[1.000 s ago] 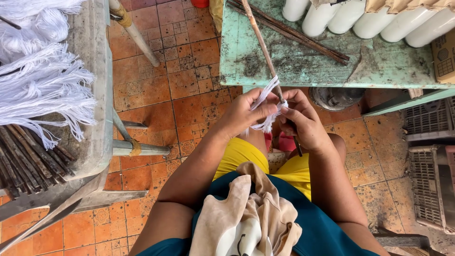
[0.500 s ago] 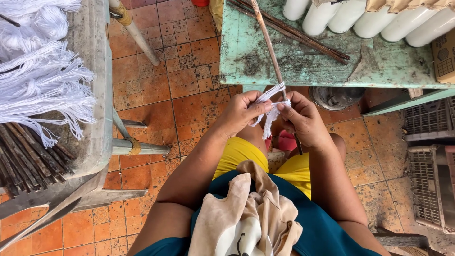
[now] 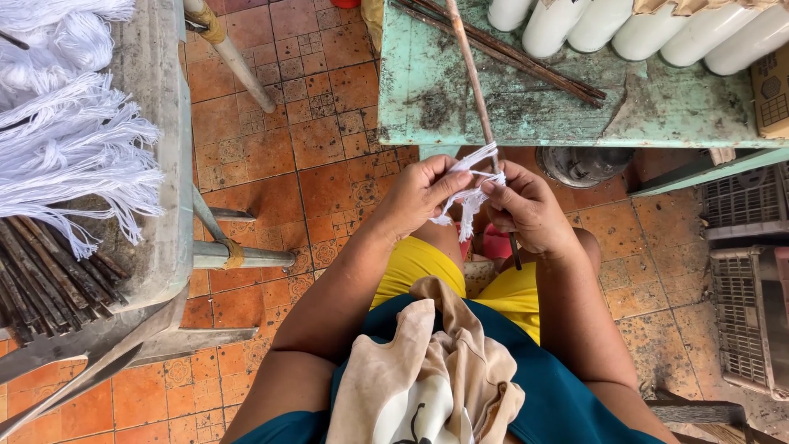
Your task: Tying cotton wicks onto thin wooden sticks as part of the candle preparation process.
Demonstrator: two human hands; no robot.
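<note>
A thin brown stick slants from the green table down between my hands. My right hand grips the stick near its lower end, which pokes out below the fist. My left hand pinches white cotton strands that wrap around the stick between both hands. The strands hang loose under my fingers. Both hands hover over my lap, above yellow shorts.
A worn green table ahead carries several dark sticks and white cylinders. At left a grey tray holds white cotton bundles and dark sticks. Plastic crates stand at right on the orange tiled floor.
Both hands have risen slightly and the white strands are pulled tighter round the stick; my fingers have shifted along the wrap.
</note>
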